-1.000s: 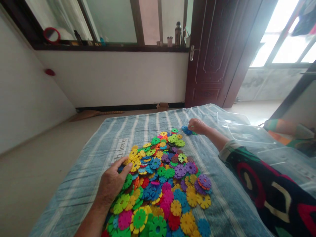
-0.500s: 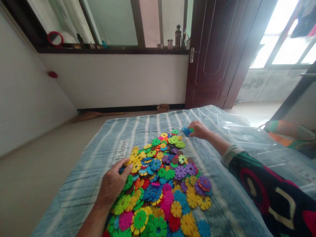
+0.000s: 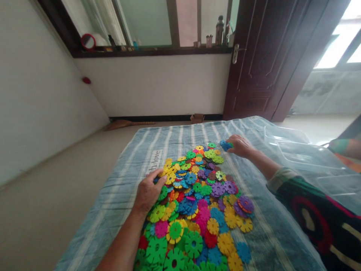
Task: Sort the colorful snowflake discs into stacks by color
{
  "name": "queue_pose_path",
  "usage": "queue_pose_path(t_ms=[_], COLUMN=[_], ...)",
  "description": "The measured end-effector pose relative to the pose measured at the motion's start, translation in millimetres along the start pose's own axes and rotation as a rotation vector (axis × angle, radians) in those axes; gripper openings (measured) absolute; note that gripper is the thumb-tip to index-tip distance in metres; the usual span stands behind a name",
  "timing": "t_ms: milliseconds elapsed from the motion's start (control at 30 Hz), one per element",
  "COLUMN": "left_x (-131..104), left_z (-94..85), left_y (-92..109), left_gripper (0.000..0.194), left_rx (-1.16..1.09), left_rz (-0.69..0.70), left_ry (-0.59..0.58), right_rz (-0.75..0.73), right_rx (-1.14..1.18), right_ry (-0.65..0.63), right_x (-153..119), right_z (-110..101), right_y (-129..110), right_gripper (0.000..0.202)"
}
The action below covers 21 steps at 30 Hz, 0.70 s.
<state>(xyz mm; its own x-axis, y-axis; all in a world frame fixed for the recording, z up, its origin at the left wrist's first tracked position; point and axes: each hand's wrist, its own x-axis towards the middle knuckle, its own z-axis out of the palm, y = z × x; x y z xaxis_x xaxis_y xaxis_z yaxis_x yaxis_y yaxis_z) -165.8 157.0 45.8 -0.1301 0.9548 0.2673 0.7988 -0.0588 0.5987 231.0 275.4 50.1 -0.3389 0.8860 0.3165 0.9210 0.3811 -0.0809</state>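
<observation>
A long heap of colourful notched plastic discs (image 3: 203,214) lies on a blue-and-white striped cloth (image 3: 113,195). My left hand (image 3: 148,190) rests at the heap's left edge, thumb and forefinger apart, touching yellow discs (image 3: 170,178); whether it holds any is hidden. Beyond the heap's far right end, my right hand (image 3: 239,146) has its fingers closed on blue discs (image 3: 226,145), low over the cloth. A bit of green shows by those fingertips. Purple discs (image 3: 246,204) sit at the heap's right edge.
Clear plastic containers (image 3: 307,152) stand on the right side of the cloth. Past the far edge are a small cardboard box (image 3: 197,118), a brown door (image 3: 262,60) and a ledge (image 3: 158,52) with a bottle (image 3: 219,31) and a red-rimmed mirror (image 3: 88,41).
The whole view has shifted, so the heap, cloth and both hands appear farther right. Both hands keep nearly the same places relative to the discs.
</observation>
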Motion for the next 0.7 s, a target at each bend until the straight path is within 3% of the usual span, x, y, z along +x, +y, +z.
queue_pose_path(t_ms=[133, 300, 500, 700], left_x=[-3.3, -5.2, -7.5, -8.7], left_z=[0.3, 1.1, 4.2, 4.4], left_y=[1.8, 4.8, 8.6, 9.6], left_gripper=[0.043, 0.042, 0.040, 0.037], left_rx=[-0.010, -0.035, -0.086, -0.098], left_rz=[0.023, 0.044, 0.062, 0.075], left_ry=[0.005, -0.002, 0.001, 0.003], right_rz=[-0.038, -0.238, -0.535, -0.567], right_rx=[0.046, 0.219, 0.380, 0.241], right_ry=[0.061, 0.141, 0.051, -0.083], right_x=[-11.0, -37.8, -76.9, -91.2], right_z=[-5.6, -26.1, -46.9, -40.9], right_y=[-20.5, -91.4, -188.7, -230.2], right_gripper=[0.024, 0.019, 0.014, 0.029])
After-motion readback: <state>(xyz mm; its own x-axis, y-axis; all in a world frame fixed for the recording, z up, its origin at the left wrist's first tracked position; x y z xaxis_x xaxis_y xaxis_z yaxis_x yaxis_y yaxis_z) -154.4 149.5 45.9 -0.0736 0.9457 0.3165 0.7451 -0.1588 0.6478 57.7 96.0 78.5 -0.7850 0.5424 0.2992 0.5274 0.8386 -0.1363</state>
